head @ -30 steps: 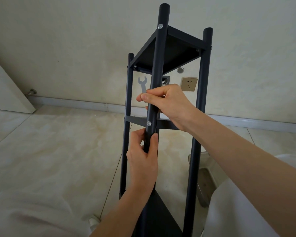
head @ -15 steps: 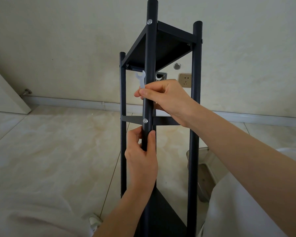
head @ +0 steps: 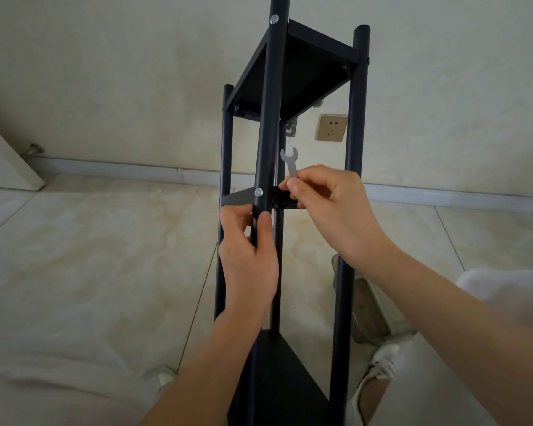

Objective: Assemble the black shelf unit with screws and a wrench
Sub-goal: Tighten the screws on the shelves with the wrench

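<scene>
The black shelf unit [head: 293, 75] stands upright in front of me, with round posts and dark shelf boards. My left hand [head: 248, 259] grips the near post [head: 268, 118] just below a silver screw [head: 258, 192] at the middle shelf. To the right of that post, my right hand [head: 330, 207] pinches a small flat grey wrench [head: 290, 162], its open jaw pointing up. The hand sits beside the middle shelf edge [head: 282, 199]. Another silver screw [head: 274, 19] shows higher on the near post.
Pale tiled floor spreads around the unit, with a baseboard [head: 120, 167] along the wall. A wall socket [head: 332, 128] sits behind the shelf. A metal tray [head: 371, 312] lies on the floor at the right post. My shoe [head: 379, 361] is at the lower right.
My right hand has moved the wrench from the left side of the near post, round to its right side and lower. The view has shifted closer; my left hand keeps its grip.
</scene>
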